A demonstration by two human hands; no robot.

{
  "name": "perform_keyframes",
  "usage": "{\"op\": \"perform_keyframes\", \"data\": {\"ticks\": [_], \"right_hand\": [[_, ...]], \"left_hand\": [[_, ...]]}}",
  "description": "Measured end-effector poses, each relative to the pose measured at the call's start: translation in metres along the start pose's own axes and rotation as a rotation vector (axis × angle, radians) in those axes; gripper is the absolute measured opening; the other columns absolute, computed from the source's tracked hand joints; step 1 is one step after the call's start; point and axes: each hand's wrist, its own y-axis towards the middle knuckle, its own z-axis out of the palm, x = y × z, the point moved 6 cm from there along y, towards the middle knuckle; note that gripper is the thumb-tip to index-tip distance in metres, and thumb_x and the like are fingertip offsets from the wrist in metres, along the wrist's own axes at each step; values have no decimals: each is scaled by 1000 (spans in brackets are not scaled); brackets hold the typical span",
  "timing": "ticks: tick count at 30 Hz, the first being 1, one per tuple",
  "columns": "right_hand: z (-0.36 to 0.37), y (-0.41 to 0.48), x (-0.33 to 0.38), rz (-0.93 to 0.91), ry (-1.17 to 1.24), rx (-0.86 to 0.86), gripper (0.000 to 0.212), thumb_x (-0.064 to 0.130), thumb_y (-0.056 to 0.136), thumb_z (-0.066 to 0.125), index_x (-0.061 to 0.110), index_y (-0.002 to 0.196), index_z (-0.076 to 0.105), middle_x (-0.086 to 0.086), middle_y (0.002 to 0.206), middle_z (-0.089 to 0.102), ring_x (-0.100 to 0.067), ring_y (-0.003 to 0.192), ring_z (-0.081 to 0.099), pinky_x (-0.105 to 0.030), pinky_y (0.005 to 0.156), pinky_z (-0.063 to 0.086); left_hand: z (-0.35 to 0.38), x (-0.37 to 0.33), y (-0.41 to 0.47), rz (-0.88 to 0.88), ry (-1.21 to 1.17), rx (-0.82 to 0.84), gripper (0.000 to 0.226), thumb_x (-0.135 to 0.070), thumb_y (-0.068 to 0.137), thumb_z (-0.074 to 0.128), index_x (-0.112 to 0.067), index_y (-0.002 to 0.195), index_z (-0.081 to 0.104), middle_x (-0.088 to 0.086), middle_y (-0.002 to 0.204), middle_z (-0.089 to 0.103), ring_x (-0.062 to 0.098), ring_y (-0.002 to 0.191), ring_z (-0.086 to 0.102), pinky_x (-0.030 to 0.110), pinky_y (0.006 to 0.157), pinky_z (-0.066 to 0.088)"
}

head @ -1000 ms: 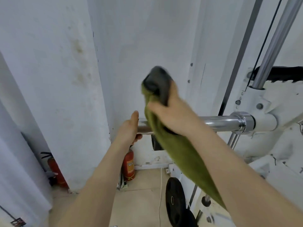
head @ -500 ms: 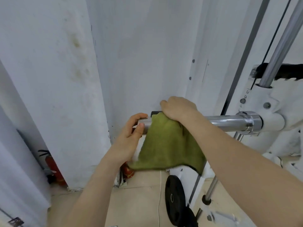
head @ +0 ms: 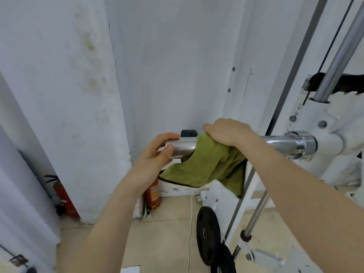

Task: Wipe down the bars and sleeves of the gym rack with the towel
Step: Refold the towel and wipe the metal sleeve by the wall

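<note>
Draping now over the chrome sleeve [head: 183,147], the green towel [head: 206,166] is no longer bunched up in the air as it was a second ago; the right hand [head: 228,132] has brought it down and presses it on top of the sleeve, fingers clenched over cloth and metal. Left hand [head: 155,154] grips the bare sleeve end, thumb in front, fingers curled over the top, steadying it. Judgement: setup is done, wiping stroke on this sleeve is starting. Towel sits mid-sleeve, loose corner hanging below. Room to slide: clear chrome runs right to the collar [head: 303,142] at the white rack bracket [head: 331,138], which is the hard stop; leftward the left hand blocks the tip and must release. Wall [head: 167,75] is close behind. Weight plate [head: 206,233] and fire extinguisher [head: 154,194] sit well below, out of the way.
</note>
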Motion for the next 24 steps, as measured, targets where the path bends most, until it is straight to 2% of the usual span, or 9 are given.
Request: {"op": "perform_keyframes", "data": {"ticks": [3, 5, 8, 11, 13, 16, 19, 21, 24], "right_hand": [[3, -13, 6, -61, -82, -189, 49, 43, 97, 20, 16, 78, 57, -1, 82, 58, -25, 83, 57, -36, 73, 38], [16, -38, 33, -152, -178, -513, 47, 39, 98, 22, 16, 89, 62, -4, 91, 62, -28, 91, 57, -41, 81, 39], [45, -64, 69, -222, -142, -724, 36, 34, 97, 32, 17, 102, 64, -2, 105, 63, -24, 103, 53, -42, 93, 34], [40, -56, 71, -342, -123, -728, 38, 38, 97, 32, 18, 94, 64, -1, 94, 65, -23, 92, 57, -40, 83, 38], [26, -46, 58, -363, -167, -637, 43, 44, 96, 29, 18, 79, 59, 0, 79, 62, -24, 77, 57, -37, 69, 40], [9, -20, 7, -157, -115, -415, 52, 51, 93, 23, 18, 74, 59, -1, 76, 61, -25, 74, 57, -34, 69, 43], [-8, -16, -49, 91, -59, -308, 51, 48, 91, 25, 14, 72, 59, -7, 81, 64, -27, 75, 56, -38, 78, 45], [-9, -25, -60, 109, -136, -402, 49, 42, 93, 23, 13, 70, 55, -7, 84, 64, -27, 78, 54, -41, 84, 42], [12, -50, -22, -37, -191, -677, 41, 36, 97, 24, 16, 87, 59, -1, 95, 62, -24, 94, 53, -45, 94, 36]], "left_hand": [[-6, 6, -1, 49, 123, -24, 24, -27, 100, 49, -37, 120, 58, -4, 105, 67, 15, 98, 65, 36, 98, 48], [0, 4, -1, 83, 287, -137, 21, -40, 101, 41, -41, 119, 52, -3, 87, 64, 15, 75, 65, 41, 84, 54], [1, -8, 9, 0, 441, -286, 33, -45, 102, 30, -24, 103, 57, -6, 78, 63, 13, 65, 59, 28, 65, 49], [-4, -13, 23, -249, 455, -197, 55, -50, 101, 27, -9, 77, 54, 2, 53, 52, 17, 46, 43, 19, 41, 34], [-7, -12, 21, -338, 474, -157, 62, -59, 98, 27, -7, 86, 60, 1, 45, 50, 20, 45, 41, 20, 45, 35], [-2, -15, 10, -315, 350, -136, 51, -60, 96, 34, -16, 110, 58, 6, 62, 63, 19, 53, 57, 32, 59, 51], [0, -14, -2, -202, 218, -49, 34, -45, 99, 43, -25, 125, 51, 7, 103, 65, 20, 80, 69, 43, 90, 55], [2, -13, -12, -135, 226, 11, 28, -32, 101, 45, -33, 129, 48, 1, 121, 59, 15, 100, 62, 39, 98, 48], [11, -38, 2, -15, 560, -137, 27, -24, 100, 42, -31, 122, 57, -12, 117, 56, 9, 105, 51, 27, 87, 38]]}}
